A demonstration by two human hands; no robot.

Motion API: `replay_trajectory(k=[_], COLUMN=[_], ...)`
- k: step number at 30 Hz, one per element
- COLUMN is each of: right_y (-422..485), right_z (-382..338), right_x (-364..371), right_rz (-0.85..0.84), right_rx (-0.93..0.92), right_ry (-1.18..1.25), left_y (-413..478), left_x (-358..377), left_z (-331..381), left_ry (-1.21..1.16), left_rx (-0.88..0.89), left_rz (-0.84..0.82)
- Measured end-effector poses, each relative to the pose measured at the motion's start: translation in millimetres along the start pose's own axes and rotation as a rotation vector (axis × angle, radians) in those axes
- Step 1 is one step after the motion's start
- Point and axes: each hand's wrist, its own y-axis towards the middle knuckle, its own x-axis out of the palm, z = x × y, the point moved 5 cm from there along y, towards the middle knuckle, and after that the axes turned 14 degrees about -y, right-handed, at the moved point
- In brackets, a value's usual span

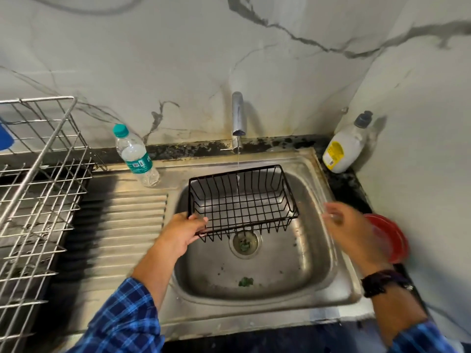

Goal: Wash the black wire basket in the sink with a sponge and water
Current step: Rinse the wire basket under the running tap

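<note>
Rinsing looks barely begun: the black wire basket (242, 200) hangs over the sink (254, 324) bowl under the thin stream from the tap (238, 115) at 12 o'clock, the left hand (183, 230) curling its fingers (200, 220) round the basket's corner at 8 o'clock. The right hand (349, 230), blurred at 3 o'clock, seems loosely spread and empty. No sponge shows, so the scrubbing and final rinse are apparently left to do.

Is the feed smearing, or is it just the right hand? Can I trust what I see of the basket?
Head view: only the right hand is motion-blurred, along with the red object beside it. Head view: the left hand and the black wire basket are sharp. Head view: the wide lens bows the steel rack at the left edge.
</note>
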Motion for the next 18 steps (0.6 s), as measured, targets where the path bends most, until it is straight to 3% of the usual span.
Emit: replay_trajectory(k=[2,7,11,18], right_y=[-2.0,23.9,41.7,27.9], right_z=[36.4,95.0,100.7,94.2], right_x=[-32.3,-25.3,-17.0,-13.3], right_rz=[0.214,-0.051,-0.17,-0.134], right_rx=[0.096,0.135,0.095,0.1], right_ry=[-0.208,-0.461,-0.577,-0.478], left_y=[-8.0,-29.6,-43.0,-44.3], left_x=[-1.7,5.3,7.3,9.9], left_z=[-3.5,-13.1,-18.2,-24.8], left_ry=[-0.023,-0.043,-0.005,-0.097], left_rx=[0.026,0.058,0.071,0.072], left_rz=[0.011,-0.043,0.046,0.049])
